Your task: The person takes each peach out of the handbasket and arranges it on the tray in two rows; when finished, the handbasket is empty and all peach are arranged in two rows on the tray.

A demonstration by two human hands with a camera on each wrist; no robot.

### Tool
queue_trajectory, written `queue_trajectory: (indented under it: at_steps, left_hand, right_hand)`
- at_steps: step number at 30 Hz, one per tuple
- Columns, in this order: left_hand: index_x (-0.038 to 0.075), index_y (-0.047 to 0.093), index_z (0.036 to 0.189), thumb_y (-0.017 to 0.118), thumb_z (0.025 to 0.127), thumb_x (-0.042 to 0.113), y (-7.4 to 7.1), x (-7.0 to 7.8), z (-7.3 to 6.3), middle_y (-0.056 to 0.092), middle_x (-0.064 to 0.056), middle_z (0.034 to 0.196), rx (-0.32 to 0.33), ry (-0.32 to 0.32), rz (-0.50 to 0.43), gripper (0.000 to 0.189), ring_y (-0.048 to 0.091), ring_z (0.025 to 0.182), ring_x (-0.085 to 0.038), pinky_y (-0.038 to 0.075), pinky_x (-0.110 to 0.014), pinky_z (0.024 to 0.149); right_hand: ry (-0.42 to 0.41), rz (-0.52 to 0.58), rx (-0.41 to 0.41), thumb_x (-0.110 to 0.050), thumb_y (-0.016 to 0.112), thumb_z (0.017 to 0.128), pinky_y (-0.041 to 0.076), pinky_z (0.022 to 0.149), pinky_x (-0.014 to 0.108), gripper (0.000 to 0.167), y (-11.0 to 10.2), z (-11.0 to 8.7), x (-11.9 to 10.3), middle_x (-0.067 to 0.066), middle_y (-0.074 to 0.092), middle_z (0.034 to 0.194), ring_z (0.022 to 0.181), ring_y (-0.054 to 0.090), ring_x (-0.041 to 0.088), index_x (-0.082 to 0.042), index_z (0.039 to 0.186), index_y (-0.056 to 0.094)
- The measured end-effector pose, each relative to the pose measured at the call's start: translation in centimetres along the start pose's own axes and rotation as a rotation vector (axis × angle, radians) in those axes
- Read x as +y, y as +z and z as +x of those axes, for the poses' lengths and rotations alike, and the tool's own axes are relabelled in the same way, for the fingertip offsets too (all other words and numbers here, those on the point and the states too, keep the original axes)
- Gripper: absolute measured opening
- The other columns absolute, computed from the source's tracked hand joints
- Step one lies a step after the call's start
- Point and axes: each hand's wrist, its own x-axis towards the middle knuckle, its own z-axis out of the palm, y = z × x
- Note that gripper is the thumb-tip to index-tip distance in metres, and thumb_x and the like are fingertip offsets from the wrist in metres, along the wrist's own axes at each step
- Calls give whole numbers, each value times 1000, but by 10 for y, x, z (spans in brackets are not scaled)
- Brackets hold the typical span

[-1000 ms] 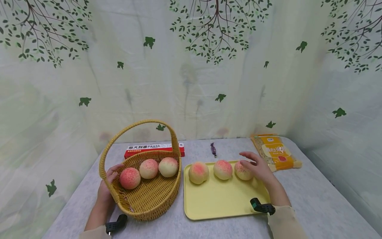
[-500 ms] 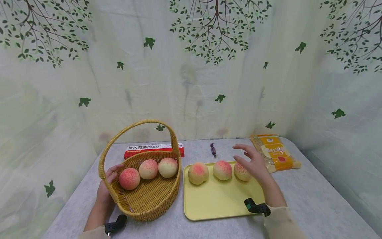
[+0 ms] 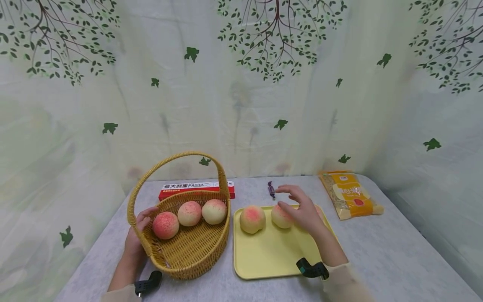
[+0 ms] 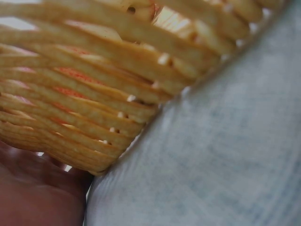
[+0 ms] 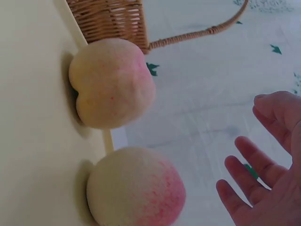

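My left hand grips the left rim of a wicker basket, its fingers over the edge inside the handle. Inside sit a red-pink peach and two paler peaches. In the left wrist view, the palm lies against the woven wall. My right hand hovers over a yellow tray, fingers spread and holding nothing. On the tray stand a left peach, a middle peach just below the fingers, and a right peach, mostly hidden behind the hand.
A red-and-white pasta box lies behind the basket. Behind the tray is a small purple wrapped candy, near the right fingertips. A yellow grain bag lies at the back right. A leaf-printed curtain closes off the table's far side.
My right hand has moved left from the right peach, over the tray to the middle peach, with its fingers spread. The left hand, basket and peaches have stayed in place.
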Motion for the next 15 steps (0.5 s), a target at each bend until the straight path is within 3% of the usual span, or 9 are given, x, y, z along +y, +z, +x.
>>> queue_trajectory:
  at_steps: [6,15]
  left_hand:
    - [16,39,149,39,107,35,0,-1,1,43,10,146,1,4,-22,46,43,127,4,37,-8,94]
    - [12,40,147,36,108,30,2,-3,2,46,14,139,-7,37,-48,43,44,127,4,37,-8,95]
  right_hand:
    - [-12,48,-28,-16,68,95,42,106,58,33,10,1,-8,5,58,136,131,51,29,-17,127,63]
    - [-68,21,-102,-16,70,93,43,105,54,35,25,6,-18,3,59,136,132,51,26,-18,127,64]
